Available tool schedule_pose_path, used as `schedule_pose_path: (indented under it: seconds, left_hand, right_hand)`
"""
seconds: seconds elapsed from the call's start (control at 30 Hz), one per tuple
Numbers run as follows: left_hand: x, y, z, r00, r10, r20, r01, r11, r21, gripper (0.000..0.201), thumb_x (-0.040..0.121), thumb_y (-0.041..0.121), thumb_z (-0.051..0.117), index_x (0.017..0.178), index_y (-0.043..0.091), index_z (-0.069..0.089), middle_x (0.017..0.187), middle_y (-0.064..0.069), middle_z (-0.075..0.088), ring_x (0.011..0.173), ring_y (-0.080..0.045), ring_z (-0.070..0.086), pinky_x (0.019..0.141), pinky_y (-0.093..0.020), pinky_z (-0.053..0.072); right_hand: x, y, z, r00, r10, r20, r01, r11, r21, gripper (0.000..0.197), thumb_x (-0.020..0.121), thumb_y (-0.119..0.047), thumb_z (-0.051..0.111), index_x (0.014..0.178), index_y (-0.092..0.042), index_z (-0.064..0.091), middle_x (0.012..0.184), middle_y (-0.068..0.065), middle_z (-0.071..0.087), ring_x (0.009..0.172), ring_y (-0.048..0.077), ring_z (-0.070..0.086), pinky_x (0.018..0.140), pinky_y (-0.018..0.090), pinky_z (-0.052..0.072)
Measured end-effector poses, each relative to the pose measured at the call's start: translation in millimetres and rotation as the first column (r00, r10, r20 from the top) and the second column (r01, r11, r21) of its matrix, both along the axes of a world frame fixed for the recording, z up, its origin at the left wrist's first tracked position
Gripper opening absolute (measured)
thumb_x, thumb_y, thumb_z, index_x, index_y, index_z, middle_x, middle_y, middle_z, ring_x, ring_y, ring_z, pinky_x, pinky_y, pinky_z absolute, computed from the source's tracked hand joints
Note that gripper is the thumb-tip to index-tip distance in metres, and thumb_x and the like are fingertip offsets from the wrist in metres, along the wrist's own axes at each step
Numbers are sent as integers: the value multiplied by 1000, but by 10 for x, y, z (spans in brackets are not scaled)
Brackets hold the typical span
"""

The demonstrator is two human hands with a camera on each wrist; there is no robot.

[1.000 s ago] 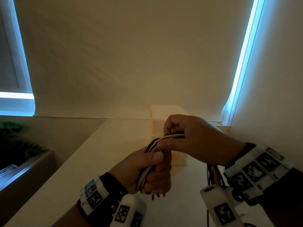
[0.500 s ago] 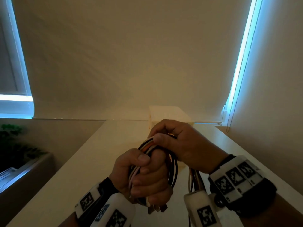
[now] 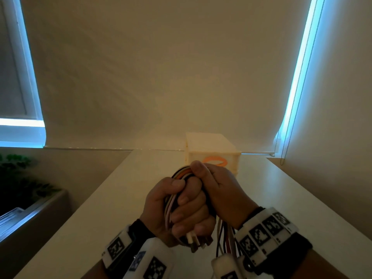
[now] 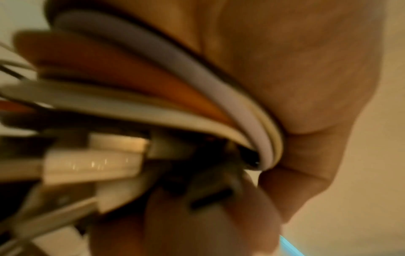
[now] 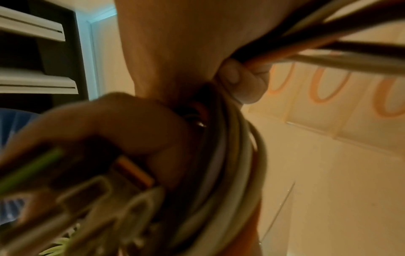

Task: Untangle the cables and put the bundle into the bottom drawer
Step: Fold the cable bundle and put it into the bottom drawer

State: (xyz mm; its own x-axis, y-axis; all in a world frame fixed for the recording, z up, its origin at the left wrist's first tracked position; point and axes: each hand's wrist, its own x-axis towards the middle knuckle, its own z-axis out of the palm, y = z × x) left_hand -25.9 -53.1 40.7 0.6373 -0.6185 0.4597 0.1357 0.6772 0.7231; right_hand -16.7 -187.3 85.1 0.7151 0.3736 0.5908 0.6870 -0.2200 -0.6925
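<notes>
Left hand (image 3: 177, 210) fisted round the cable bundle (image 3: 181, 171), right hand (image 3: 219, 190) clamped over its top loop, plugs poking out below, all held above the surface (image 3: 112, 198) near the drawer box (image 3: 213, 152)

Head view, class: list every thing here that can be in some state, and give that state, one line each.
cable bundle: looped, gripped by both hands, plug ends hanging below the fist
left hand: fist closed around the cable bundle
right hand: curled over the top of the loop
drawer unit: on the white table, visible top drawer closed
roller blind: pulled down
</notes>
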Motion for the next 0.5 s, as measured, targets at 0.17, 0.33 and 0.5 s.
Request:
schedule_pose_path:
  seconds: [0.17,0.33,0.5]
  left_hand:
    - [2,-61,83,998,-5,64,7,999,-37,21,96,19,53,76,10,53,57,-2,60,58,-18,63,79,-39,49]
    - [-25,-10,125,996,-92,19,94,989,-118,25,94,18,52,71,12,46,46,1,35,41,-14,47,68,-32,51]
    - [-82,11,174,993,-95,67,103,988,-119,28,91,20,49,67,14,37,44,3,33,34,-11,30,58,-29,42]
  right_hand:
    - [89,-82,46,997,-19,-80,15,999,-47,41,82,-63,40,56,-42,63,58,-13,63,57,0,58,62,23,49]
    - [83,23,26,995,25,-101,-22,999,30,47,91,-63,43,57,-38,63,59,-14,61,59,1,55,63,26,46]
    - [89,31,-39,986,112,-125,-105,992,67,39,93,-58,42,70,-38,66,70,-12,65,70,6,60,72,36,51]
